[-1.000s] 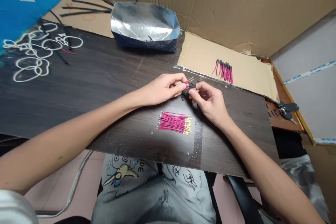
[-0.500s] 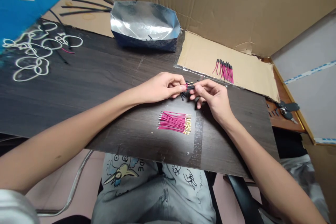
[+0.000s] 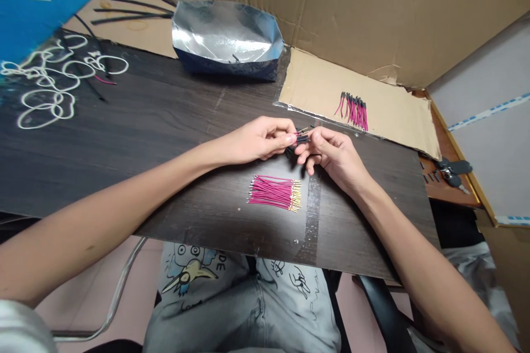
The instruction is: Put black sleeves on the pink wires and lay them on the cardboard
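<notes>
My left hand is closed in a pinch on several red wires; their gold pins and black sleeves stick out to the right past the thumb. Thumb and forefinger of my right hand are pinched at the tips of these ends, the other fingers loosely curled; whatever sits between them is too small to make out. Short black tube pieces lie on the table under the hands, partly hidden. Nearer to me is a pile of red wires, laid side by side, gold pins pointing right.
Behind the hands stands a foil-lined bag. On a cardboard strip at the back right lies a row of black-sleeved red wires. White loops and long black tubes are at the left. Keys lie at the right.
My right fingertips have shifted slightly right along the sleeves, and more black sleeve ends show between the hands. My left hand keeps its pinch on the wires.
</notes>
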Action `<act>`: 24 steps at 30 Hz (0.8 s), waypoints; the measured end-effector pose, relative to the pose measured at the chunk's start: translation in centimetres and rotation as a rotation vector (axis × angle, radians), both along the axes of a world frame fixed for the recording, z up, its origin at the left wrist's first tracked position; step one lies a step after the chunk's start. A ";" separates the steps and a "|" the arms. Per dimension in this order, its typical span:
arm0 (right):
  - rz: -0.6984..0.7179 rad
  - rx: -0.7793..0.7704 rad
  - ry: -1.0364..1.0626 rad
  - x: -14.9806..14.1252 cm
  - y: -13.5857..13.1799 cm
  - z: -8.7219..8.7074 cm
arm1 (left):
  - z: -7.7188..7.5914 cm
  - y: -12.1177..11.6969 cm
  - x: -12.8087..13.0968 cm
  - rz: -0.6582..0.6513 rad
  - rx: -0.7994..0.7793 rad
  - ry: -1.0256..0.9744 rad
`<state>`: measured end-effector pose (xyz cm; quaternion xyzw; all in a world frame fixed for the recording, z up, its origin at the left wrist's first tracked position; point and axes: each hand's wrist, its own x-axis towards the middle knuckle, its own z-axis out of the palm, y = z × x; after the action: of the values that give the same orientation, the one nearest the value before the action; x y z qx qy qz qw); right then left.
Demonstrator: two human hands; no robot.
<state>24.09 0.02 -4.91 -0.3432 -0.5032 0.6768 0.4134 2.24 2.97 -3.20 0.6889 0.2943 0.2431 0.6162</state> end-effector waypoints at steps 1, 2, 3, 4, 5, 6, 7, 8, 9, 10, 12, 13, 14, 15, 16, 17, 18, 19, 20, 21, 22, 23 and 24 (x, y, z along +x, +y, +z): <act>-0.004 -0.005 0.001 0.0 0.0 0.0 | 0.0 0.0 0.0 0.010 0.027 0.015; -0.008 -0.008 0.003 0.0 0.0 0.0 | 0.0 0.1 0.0 0.021 0.056 0.035; -0.010 -0.011 0.005 0.0 0.0 0.0 | 0.0 0.1 0.0 0.030 0.084 0.057; -0.011 -0.013 0.008 0.0 0.0 0.0 | 0.0 0.1 -0.1 0.038 0.109 0.078; -0.010 -0.015 0.014 0.0 0.0 0.0 | 0.1 0.1 -0.1 0.045 0.132 0.096; -0.006 -0.016 0.018 0.0 0.0 0.0 | 0.2 0.1 0.0 0.051 0.152 0.110; -0.002 -0.018 0.021 0.0 0.0 0.0 | 0.3 0.0 0.0 0.058 0.168 0.119; -0.001 -0.021 0.021 0.0 0.0 0.0 | 0.4 0.0 0.0 0.065 0.180 0.123; -0.001 -0.024 0.018 0.0 0.0 0.1 | 0.5 -0.1 0.1 0.074 0.188 0.123; -0.002 -0.027 0.013 0.0 0.0 0.1 | 0.6 -0.2 0.2 0.080 0.190 0.119; -0.004 -0.032 0.002 -0.1 -0.1 0.1 | 0.6 -0.3 0.3 0.083 0.182 0.106; -0.004 -0.031 -0.001 -0.1 -0.1 0.1 | 0.6 -0.4 0.3 0.081 0.175 0.101; -0.003 -0.029 -0.003 -0.1 -0.1 0.1 | 0.5 -0.4 0.3 0.078 0.167 0.096; -0.001 -0.026 -0.004 -0.1 -0.1 0.1 | 0.4 -0.4 0.3 0.071 0.157 0.090; 0.003 -0.021 -0.003 0.0 -0.1 0.1 | 0.3 -0.4 0.3 0.063 0.144 0.080; 0.009 -0.015 -0.002 0.0 -0.1 0.0 | 0.2 -0.3 0.2 0.054 0.128 0.067; 0.016 -0.009 -0.001 0.0 -0.1 0.0 | 0.0 -0.3 0.1 0.046 0.109 0.053; 0.021 -0.002 -0.001 0.0 -0.1 0.0 | -0.1 -0.3 0.1 0.039 0.090 0.038; 0.025 0.005 -0.004 0.0 -0.2 0.0 | -0.2 -0.3 0.0 0.035 0.069 0.024; 0.029 0.012 -0.009 0.0 -0.2 0.0 | -0.2 -0.2 0.0 0.033 0.048 0.012; 0.031 0.018 -0.016 -0.1 -0.2 0.0 | -0.3 -0.2 -0.1 0.031 0.025 0.001; 0.032 0.023 -0.023 -0.1 -0.2 0.0 | -0.3 -0.2 -0.1 0.025 -0.002 -0.013; 0.034 0.025 -0.028 -0.1 -0.2 0.0 | -0.3 -0.2 0.0 0.015 -0.034 -0.031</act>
<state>23.99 -0.19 -4.88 -0.3388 -0.5231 0.6725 0.3992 2.20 2.74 -3.53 0.6721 0.2938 0.2532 0.6307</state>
